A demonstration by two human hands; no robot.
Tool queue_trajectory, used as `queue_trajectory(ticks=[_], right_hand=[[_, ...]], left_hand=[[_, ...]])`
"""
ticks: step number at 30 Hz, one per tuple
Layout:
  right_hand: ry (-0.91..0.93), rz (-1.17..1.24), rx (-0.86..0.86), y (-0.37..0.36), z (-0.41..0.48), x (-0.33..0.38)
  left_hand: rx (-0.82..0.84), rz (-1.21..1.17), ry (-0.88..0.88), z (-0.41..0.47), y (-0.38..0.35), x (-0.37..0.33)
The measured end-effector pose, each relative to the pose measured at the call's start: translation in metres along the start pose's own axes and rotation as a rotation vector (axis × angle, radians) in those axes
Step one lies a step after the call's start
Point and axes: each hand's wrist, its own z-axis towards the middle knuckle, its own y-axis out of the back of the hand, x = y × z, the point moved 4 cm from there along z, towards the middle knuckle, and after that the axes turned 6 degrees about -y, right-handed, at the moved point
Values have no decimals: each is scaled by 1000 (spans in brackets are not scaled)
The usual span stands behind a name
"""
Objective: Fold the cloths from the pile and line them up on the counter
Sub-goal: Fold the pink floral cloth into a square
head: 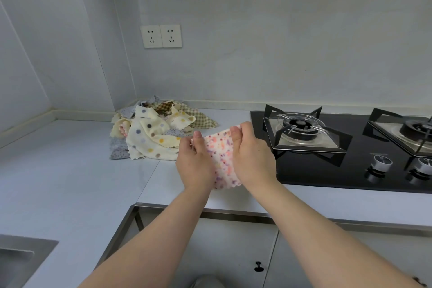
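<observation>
White cloth with pink-orange speckles [222,156] held above pale grey counter [70,182], upper corners pinched by curled fingers of left hand [195,166] and right hand [253,159]; top edge stretched side to side between them, rest hung down; jumbled pile of spotted cloths [159,128] seen beyond, nearer left hand

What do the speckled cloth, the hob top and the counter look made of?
The speckled cloth looks like soft fleecy fabric, maybe microfibre: matte, limp, scalloped edge. The hob top looks like black glass: glossy, reflective. The counter is a pale matte slab with a seam, stone or laminate; cannot tell which.
</observation>
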Motion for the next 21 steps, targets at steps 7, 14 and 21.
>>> queue_trajectory(ticks=[7, 14, 21], right_hand=[[-134, 258, 29, -12, -1, -13], [-140, 273, 28, -8, 1, -12], [-214, 316, 27, -12, 1, -29]], left_hand=[[73, 50, 41, 0, 3, 5], [126, -37, 221, -10, -1, 13], [99, 157, -115, -7, -8, -3]])
